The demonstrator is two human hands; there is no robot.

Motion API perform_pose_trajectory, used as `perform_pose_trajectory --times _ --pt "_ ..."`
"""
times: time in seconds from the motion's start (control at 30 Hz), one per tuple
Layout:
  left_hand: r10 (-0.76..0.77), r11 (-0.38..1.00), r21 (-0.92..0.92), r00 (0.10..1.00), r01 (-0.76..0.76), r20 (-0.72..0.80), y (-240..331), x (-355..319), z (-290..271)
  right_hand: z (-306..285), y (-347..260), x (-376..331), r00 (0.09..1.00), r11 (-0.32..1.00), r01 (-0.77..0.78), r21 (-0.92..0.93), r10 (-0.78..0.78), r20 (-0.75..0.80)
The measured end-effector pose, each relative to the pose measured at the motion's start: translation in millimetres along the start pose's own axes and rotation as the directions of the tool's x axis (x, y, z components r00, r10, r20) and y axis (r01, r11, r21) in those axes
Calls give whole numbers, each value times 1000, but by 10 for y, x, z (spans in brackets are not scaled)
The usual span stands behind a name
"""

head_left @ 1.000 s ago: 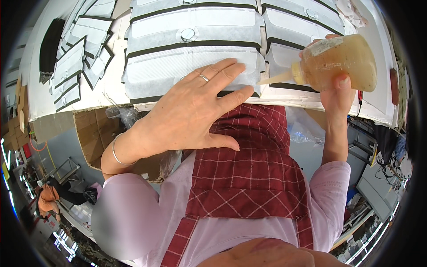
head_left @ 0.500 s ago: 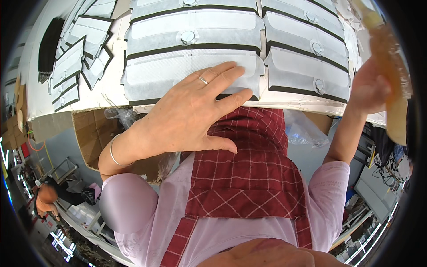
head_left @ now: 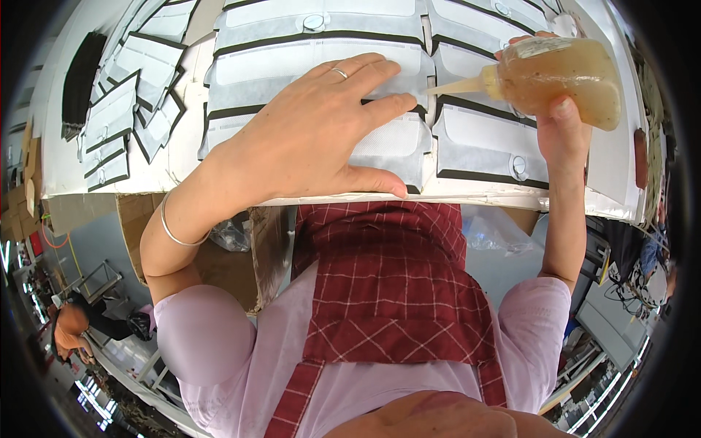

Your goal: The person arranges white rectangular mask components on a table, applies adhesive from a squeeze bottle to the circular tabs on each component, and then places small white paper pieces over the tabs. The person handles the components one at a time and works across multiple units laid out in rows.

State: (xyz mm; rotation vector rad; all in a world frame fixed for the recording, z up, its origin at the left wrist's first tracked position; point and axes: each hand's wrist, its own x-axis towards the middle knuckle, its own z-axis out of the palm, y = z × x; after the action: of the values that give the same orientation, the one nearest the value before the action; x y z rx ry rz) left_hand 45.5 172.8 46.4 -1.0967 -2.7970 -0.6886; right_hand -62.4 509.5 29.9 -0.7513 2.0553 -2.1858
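Flat white-and-grey panels (head_left: 485, 139) with black edges and small round discs lie in overlapping columns on the table. My left hand (head_left: 303, 142) rests over the middle column (head_left: 266, 62), its fingers spread and holding nothing. In my right hand (head_left: 564, 135) is a squeeze bottle (head_left: 558, 77) of cloudy amber liquid, gripped around its body. The bottle lies nearly level, its thin tapered nozzle (head_left: 456, 87) pointing left. That tip sits at the gap between the two columns, near the right edge of a middle-column panel; whether it touches cannot be seen.
A loose pile of similar panels (head_left: 150, 66) lies at the left, beside a stack of black strips (head_left: 82, 84). Under the table's front edge stands an open cardboard box (head_left: 219, 266) near clear plastic bags (head_left: 496, 230). Another person (head_left: 73, 325) is far off at the left.
My right hand has brought the squeeze bottle leftward over the panels, tipping it from upright to nearly level. My left hand has shifted farther onto the table.
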Motion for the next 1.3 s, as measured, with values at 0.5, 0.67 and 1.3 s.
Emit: perform_pose_trajectory --times 0.5,0.67,1.3 --pt "-11 999 -41 998 13 55 39 6 -26 279 -276 198 909 889 329 -319 -206 363" --pt "-20 999 -27 998 22 54 48 3 -13 386 -229 332 760 825 549 -136 -424 493" --pt "-16 996 84 998 20 -54 -527 363 -155 -29 -85 595 998 985 -7 -172 17 59"
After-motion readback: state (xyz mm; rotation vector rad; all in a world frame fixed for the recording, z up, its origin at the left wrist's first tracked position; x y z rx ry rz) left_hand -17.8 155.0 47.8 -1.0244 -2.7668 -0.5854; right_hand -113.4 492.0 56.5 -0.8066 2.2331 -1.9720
